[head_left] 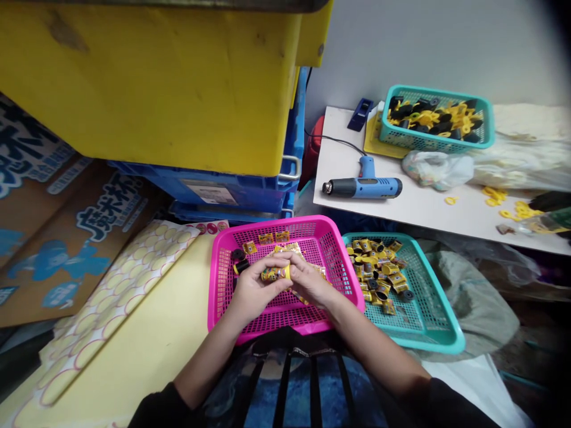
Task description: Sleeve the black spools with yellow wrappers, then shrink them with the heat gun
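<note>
Both of my hands are together over a pink mesh basket. Between them is a small yellow printed cylinder, lying roughly level. My left hand closes its fingers and thumb on the cylinder from the left. From the right, my right hand grips it too, its fingers partly overlapping the left ones. In the basket lie flat yellow printed sleeves and black cylindrical pieces near its left wall. More lies under my hands, partly hidden.
At right, a teal basket holds many yellow printed cylinders. A blue heat gun lies on the white table, below another teal basket of black and yellow parts. Stacked crates rise ahead; sticker sheets lie left.
</note>
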The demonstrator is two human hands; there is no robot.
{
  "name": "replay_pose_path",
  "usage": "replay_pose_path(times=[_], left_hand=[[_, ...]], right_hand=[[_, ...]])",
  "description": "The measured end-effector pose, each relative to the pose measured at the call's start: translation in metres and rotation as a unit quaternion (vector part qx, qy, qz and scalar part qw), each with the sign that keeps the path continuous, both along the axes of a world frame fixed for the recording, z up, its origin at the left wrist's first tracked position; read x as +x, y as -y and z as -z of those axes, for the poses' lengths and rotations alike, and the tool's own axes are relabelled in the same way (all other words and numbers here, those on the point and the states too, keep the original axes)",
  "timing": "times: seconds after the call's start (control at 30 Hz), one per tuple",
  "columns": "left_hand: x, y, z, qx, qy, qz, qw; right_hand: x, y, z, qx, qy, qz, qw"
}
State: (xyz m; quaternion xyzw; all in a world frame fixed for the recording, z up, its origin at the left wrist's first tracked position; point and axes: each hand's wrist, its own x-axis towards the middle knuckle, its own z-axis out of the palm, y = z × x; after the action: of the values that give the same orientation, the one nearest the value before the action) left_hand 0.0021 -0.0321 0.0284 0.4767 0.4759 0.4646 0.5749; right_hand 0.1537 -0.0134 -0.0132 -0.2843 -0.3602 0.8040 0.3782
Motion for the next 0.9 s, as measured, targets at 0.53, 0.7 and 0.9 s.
replay_pose_path(times=[0.53,0.7,0.9], left_hand=[[0.009,-0.003,-0.003,-0.013,-0.018,0.014,1.000],[0.013,-0.006,0.003,-0.012,-0.007,-0.001,1.000],[0.017,-0.006,0.003,-0.107,0.196,0.023,0.974]], right_hand=[[0.000,0.006,0.004,-0.014,-0.052,0.000,0.999],[-0.003,0.004,0.006,-0.007,-0.022,0.018,1.000],[-0.007,0.002,0.000,-0.010,0.020,0.049,0.999]])
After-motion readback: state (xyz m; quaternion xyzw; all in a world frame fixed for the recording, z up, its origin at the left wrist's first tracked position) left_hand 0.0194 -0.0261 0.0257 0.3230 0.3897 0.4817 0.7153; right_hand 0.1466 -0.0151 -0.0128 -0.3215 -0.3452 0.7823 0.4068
